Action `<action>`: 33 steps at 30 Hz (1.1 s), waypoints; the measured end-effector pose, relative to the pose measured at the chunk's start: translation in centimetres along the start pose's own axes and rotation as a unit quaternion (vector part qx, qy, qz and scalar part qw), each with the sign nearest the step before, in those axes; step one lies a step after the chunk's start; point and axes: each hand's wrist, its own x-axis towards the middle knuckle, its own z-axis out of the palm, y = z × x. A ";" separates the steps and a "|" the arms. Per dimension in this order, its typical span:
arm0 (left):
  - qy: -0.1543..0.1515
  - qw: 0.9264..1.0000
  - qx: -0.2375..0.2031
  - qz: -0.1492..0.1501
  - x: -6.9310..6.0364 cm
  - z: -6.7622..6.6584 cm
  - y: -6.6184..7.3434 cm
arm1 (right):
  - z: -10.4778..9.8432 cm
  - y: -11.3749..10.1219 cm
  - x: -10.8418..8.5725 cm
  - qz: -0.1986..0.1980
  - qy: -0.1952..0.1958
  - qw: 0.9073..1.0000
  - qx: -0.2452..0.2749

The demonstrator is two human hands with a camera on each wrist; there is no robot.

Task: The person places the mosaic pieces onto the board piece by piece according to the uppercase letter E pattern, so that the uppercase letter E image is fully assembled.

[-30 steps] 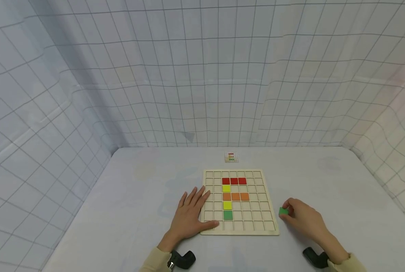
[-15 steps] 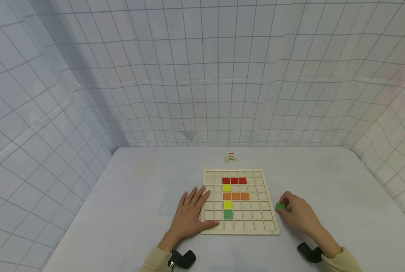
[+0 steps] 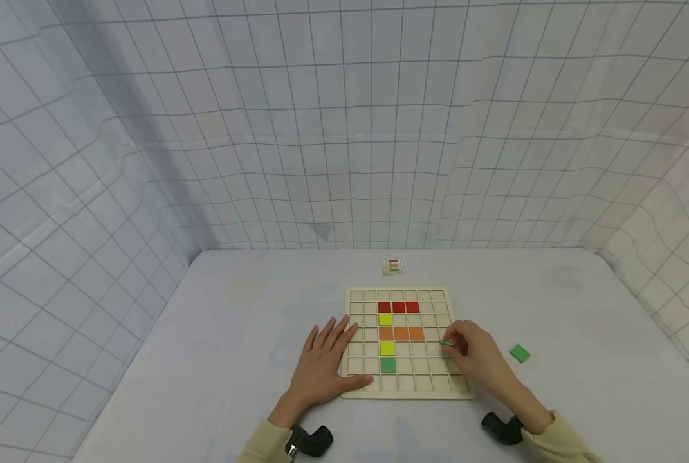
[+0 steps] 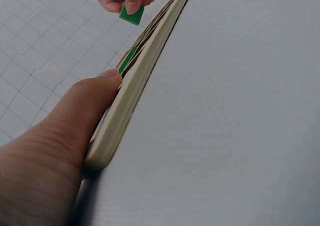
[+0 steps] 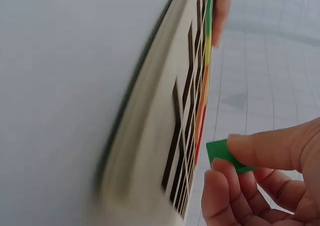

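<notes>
A pale wooden grid board [image 3: 409, 386] lies on the white table. Set into its cells are a row of red tiles [image 3: 399, 307], a row of orange tiles [image 3: 401, 334], two yellow tiles [image 3: 386, 348] and one green tile [image 3: 388, 365]. Over the board's right side, my right hand [image 3: 483, 360] pinches another green tile [image 5: 220, 151] between thumb and fingers, above the surface. My left hand [image 3: 321, 373] rests spread on the board's left edge, its thumb lying across the lower left cells.
A loose green tile [image 3: 520, 353] lies on the table to the right of my right hand. Behind the board sits a small pattern card [image 3: 394, 267] with coloured squares. Gridded white cloth [image 3: 344, 161] hangs at the back and sides.
My right hand has moved left from beside the board to over its right side, carrying the green tile. A loose green tile now shows on the table. The left hand stays put.
</notes>
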 end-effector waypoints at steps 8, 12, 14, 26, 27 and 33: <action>-0.001 1.000 -0.005 0.000 0.0 -0.2 0.2 | 2.1 -1.6 0.6 -0.014 -0.109 0.991 0.078; 0.000 1.000 -0.004 -0.001 0.0 -0.2 0.2 | 2.8 -2.2 1.0 -0.015 -0.137 0.988 0.075; 0.000 1.000 -0.003 -0.001 0.0 -0.2 0.2 | 3.0 -2.4 1.1 -0.017 -0.141 0.988 0.062; 0.002 1.000 -0.005 -0.003 -0.1 -0.2 0.3 | 3.5 -3.1 1.1 0.019 -0.131 0.991 -0.034; 0.001 1.000 -0.004 -0.004 0.0 -0.2 0.2 | 3.5 -3.1 1.0 0.017 -0.129 0.991 -0.038; 0.001 1.000 -0.002 -0.006 0.0 0.0 0.2 | 3.4 -3.3 0.7 -0.022 -0.114 0.991 -0.073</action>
